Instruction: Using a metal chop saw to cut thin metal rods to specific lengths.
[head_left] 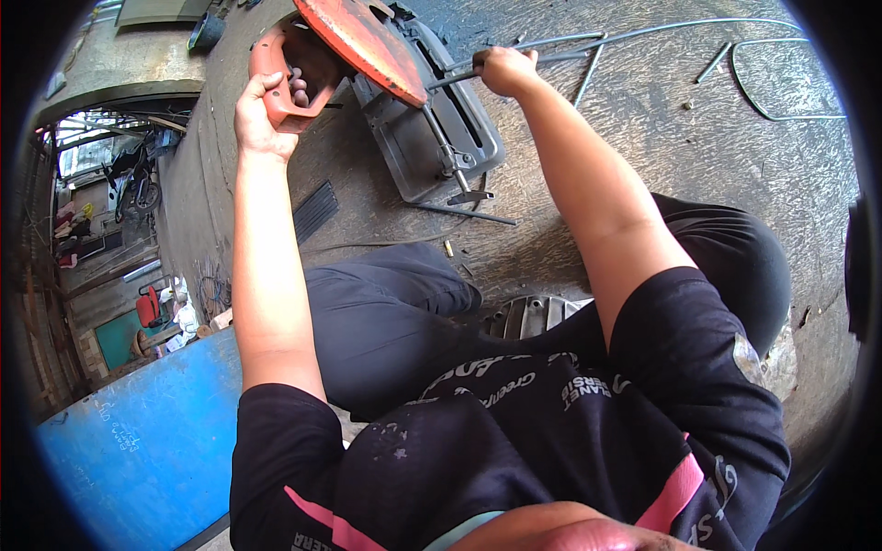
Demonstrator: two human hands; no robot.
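Observation:
My left hand (265,119) is wrapped round the D-shaped orange handle (268,57) of a cut-off saw. The saw's orange-red blade guard (363,50) slants over its grey metal base (397,167). A clamp screw (443,138) with a T-shaped handle sticks out toward me from the base. My right hand (505,72) is closed round a thin metal rod (452,79), just right of the saw. One end of this rod reaches the guard's lower edge; the cutting point itself is hidden behind the guard.
Bent metal rods (781,118) lie on the worn floor at right. Dark bar pieces (315,211) and a loose rod (469,214) lie near the base. My bent legs (367,285) flank a ribbed metal part (531,317). A blue panel (147,441) stands at lower left.

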